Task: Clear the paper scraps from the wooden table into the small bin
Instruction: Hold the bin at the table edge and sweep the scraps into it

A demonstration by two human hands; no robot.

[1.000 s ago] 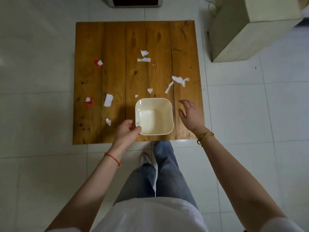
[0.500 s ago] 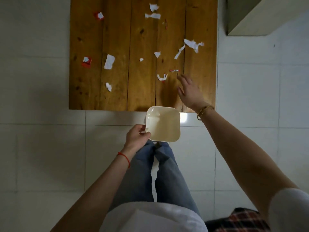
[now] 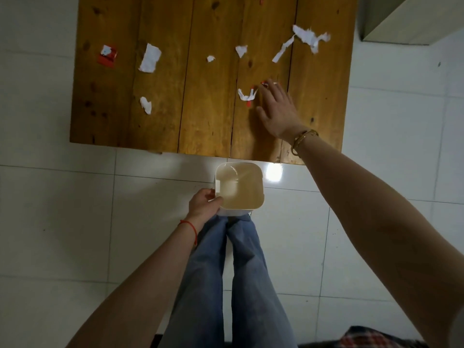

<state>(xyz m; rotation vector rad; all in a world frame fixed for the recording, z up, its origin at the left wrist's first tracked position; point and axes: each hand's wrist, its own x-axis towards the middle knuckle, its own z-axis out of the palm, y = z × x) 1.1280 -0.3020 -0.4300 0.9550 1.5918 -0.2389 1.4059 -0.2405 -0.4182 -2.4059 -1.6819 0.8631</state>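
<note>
The left hand (image 3: 204, 205) grips the rim of the small square cream plastic bin (image 3: 239, 187). The right hand (image 3: 277, 109) lies spread open on the brown wooden plank table (image 3: 200, 109), fingertips touching a torn red-and-white paper scrap (image 3: 247, 94).

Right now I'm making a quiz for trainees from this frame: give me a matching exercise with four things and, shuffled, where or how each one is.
Things:
1. small bin
2. right hand
3. red-and-white scrap
4. long torn white strip

Places or states:
A. near the wooden table's left edge
B. held over the floor tiles by the left hand, just off the table's near edge
C. spread open over the table, fingertips at a small scrap
D. far right of the table, beside a larger ragged white piece

Pairs: 1-B, 2-C, 3-A, 4-D
</note>
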